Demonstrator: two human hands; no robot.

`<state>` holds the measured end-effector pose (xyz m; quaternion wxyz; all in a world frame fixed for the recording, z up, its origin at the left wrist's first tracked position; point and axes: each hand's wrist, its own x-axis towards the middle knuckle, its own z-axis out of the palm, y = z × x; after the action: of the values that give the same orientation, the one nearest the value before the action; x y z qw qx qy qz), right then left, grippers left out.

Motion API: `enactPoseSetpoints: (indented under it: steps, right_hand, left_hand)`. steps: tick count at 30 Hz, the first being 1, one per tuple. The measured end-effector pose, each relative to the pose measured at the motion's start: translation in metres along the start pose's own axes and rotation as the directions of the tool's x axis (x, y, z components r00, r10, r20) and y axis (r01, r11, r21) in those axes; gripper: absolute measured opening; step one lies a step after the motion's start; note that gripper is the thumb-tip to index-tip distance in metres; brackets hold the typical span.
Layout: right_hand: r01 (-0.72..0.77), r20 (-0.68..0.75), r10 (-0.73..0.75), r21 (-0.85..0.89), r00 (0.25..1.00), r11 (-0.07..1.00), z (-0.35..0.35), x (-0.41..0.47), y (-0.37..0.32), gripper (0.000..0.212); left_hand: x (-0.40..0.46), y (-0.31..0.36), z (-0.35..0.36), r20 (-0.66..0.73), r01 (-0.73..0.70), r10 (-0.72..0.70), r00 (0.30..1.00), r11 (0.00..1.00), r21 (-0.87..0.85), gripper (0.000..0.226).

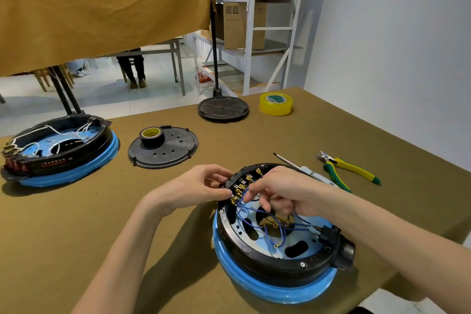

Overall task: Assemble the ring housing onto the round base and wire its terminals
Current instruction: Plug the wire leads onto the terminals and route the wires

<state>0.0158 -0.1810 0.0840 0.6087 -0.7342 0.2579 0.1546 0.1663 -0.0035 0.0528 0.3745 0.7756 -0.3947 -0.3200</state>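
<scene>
A black ring housing sits on a round blue-rimmed base near the table's front. Brass terminals line the ring's far left wall. Several blue wires loop across the metal plate inside. My left hand pinches the outer wall of the ring at the terminal block. My right hand reaches in from the right and holds a blue wire end between thumb and finger at the terminals.
A second ring-and-base unit with white wires stands at the far left. A black cover plate carries a black tape roll. Further back lie another black disc and yellow tape. A screwdriver and yellow-green cutters lie at right.
</scene>
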Motion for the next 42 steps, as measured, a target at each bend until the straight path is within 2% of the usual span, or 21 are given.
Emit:
enactPoseSetpoints:
  steps: [5, 10, 18, 29, 35, 40, 42]
  right_hand:
    - [-0.042, 0.069, 0.036, 0.092, 0.997, 0.995, -0.001, 0.003, 0.001, 0.029]
    - [-0.047, 0.073, 0.037, 0.139, 0.997, 0.989, -0.004, 0.007, 0.004, 0.027]
    - [-0.03, 0.02, 0.027, 0.136, 0.999, 0.99, -0.003, 0.007, 0.008, 0.028]
    - [-0.025, 0.005, 0.025, 0.125, 1.0, 0.992, 0.001, 0.008, 0.007, 0.031]
    - [-0.022, -0.02, 0.025, 0.124, 0.999, 0.992, 0.004, 0.006, 0.008, 0.031]
    - [-0.014, -0.021, 0.016, 0.104, 1.0, 0.994, 0.004, 0.005, 0.01, 0.028]
    - [-0.009, -0.023, 0.011, 0.085, 1.0, 0.996, 0.004, 0.004, 0.011, 0.027]
  left_hand:
    - [-0.001, 0.002, 0.001, 0.03, -0.005, 0.003, 1.0, 0.997, 0.081, 0.059]
    - [0.0, 0.005, 0.005, 0.009, -0.004, 0.002, 1.0, 0.987, 0.16, 0.074]
    - [0.003, 0.006, 0.011, -0.075, 0.013, 0.005, 0.997, 0.971, 0.237, 0.076]
    - [0.002, 0.011, 0.014, -0.072, 0.014, 0.008, 0.997, 0.956, 0.294, 0.078]
    - [-0.001, 0.013, 0.016, -0.092, -0.008, 0.036, 0.995, 0.956, 0.294, 0.068]
    - [-0.004, 0.014, 0.018, -0.073, -0.066, 0.089, 0.993, 0.96, 0.272, 0.026]
    - [-0.007, 0.016, 0.019, -0.086, -0.09, 0.116, 0.989, 0.96, 0.265, 0.02]
